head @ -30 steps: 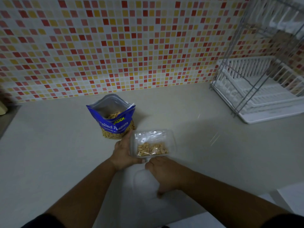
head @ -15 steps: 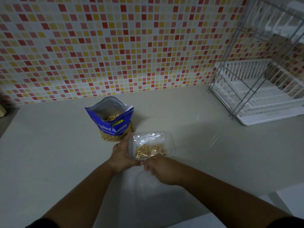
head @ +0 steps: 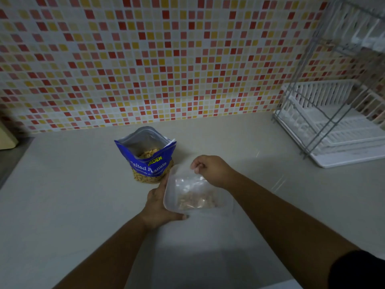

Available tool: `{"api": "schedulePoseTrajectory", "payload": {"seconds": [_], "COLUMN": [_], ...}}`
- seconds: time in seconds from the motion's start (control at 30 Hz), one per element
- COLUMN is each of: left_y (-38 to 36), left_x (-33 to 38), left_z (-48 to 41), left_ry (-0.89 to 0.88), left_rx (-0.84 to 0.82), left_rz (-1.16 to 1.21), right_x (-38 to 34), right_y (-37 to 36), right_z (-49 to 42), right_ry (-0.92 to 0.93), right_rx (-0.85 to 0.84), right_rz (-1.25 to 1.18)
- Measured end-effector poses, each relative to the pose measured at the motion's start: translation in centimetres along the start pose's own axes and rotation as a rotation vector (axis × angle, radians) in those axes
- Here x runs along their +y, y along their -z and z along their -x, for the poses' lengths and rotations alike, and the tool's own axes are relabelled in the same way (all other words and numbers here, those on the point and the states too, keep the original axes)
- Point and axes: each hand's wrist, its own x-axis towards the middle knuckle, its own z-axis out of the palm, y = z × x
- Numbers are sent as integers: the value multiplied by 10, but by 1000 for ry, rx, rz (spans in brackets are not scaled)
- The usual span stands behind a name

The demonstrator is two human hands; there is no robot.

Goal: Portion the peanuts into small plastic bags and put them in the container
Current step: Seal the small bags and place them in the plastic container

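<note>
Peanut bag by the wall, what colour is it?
The peanut bag is blue with white and yellow lettering; head view shows it best.

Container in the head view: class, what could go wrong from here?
The open peanut bag stands behind the container, close to the left hand; a nudge could tip it and spill nuts.
The right hand seems to pinch the lid at its far edge only, so it may settle crooked or trap the small bag.
</note>
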Motion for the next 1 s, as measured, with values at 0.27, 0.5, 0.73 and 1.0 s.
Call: {"api": "schedulePoseTrajectory", "payload": {"seconds": [0.27, 0.5, 0.73, 1.0], "left_y": [-3, -3, -4, -2], "left_x": [-16, -11, -14, -10], "left_z": [-2, 1, 3, 5], "left_ry": [55, -8, 47, 5], "left_rx": [-35, -18, -31, -52], "left_rz": [18, 13, 22, -19], "right_x": [21, 21, 20, 20], "right_y": [-15, -24, -25, -30], "right_z": [-29, -35, -34, -28], "right_ry": [-10, 8, 57, 101], "right_rx": [-23, -15, -49, -39], "right_rz": [192, 198, 246, 272]}}
